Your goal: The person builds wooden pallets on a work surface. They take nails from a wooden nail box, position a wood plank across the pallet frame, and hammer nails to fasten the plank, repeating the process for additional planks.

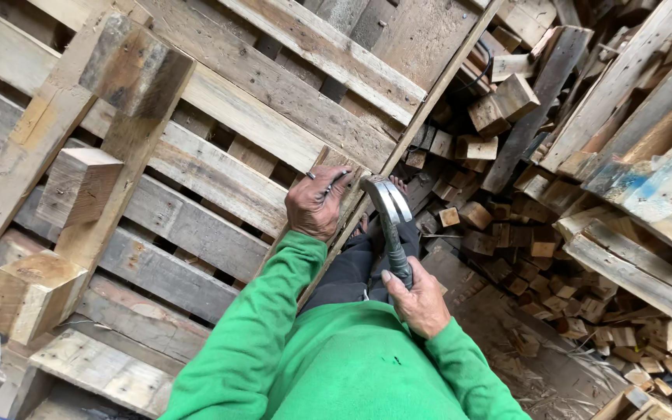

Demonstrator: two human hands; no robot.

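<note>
My left hand (317, 201) grips the end of a weathered wooden board (341, 167) that stands up against a stack of pallets, and a bent nail (334, 180) sticks out by my fingers. In my right hand (420, 299) is the handle of a steel claw hammer (389, 210), whose head rests against the board's edge just right of my left hand. Both arms wear green sleeves. Dark trousers show between my arms.
Wooden pallets (196, 140) with block spacers fill the left and top. A thin long slat (437, 89) runs diagonally up right. A heap of short wood offcuts (523, 233) lies on the right, with more planks (639, 179) stacked beyond it.
</note>
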